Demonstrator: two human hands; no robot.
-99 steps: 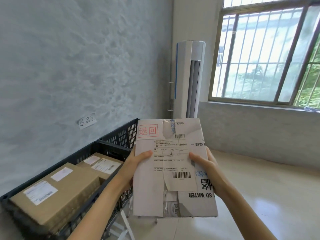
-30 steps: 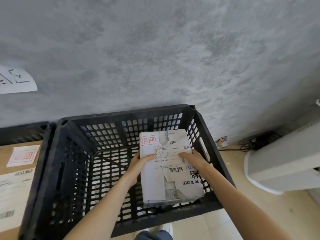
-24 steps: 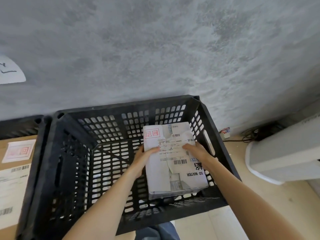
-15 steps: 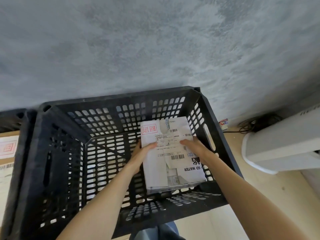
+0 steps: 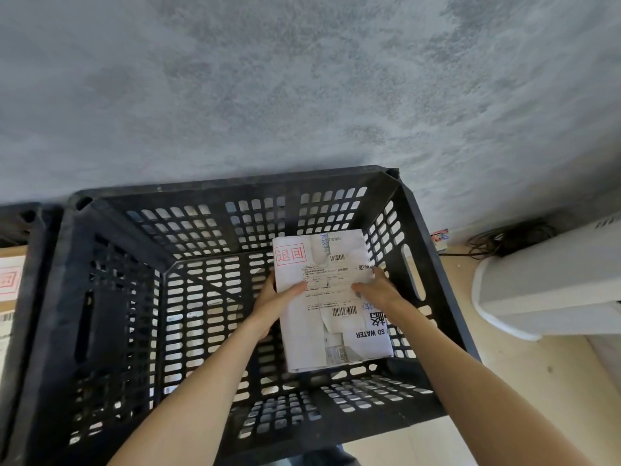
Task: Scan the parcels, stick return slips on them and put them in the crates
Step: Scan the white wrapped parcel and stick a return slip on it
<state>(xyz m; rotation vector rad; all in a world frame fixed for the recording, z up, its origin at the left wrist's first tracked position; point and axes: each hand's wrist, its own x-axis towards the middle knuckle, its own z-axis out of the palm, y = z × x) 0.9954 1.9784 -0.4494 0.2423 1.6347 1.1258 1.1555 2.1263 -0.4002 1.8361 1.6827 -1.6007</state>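
Note:
A white parcel (image 5: 312, 331) with shipping labels, barcodes and a red-stamped return slip (image 5: 289, 254) at its top left corner is inside the black slotted crate (image 5: 111, 297), toward its right side. My left hand (image 5: 274, 302) grips the parcel's left edge with the thumb on top. My right hand (image 5: 378, 289) grips its right edge the same way. Whether the parcel touches the crate's floor cannot be told.
A second black crate (image 5: 23, 227) at the far left holds a brown parcel (image 5: 8, 297) with a red-stamped slip. A grey wall rises behind. A white floor-standing unit (image 5: 551, 290) and cables (image 5: 504, 238) lie on the floor at right.
I carried the parcel from chest height to the crate and lowered it inside. In the last second it sank a little deeper; both hands keep their grip.

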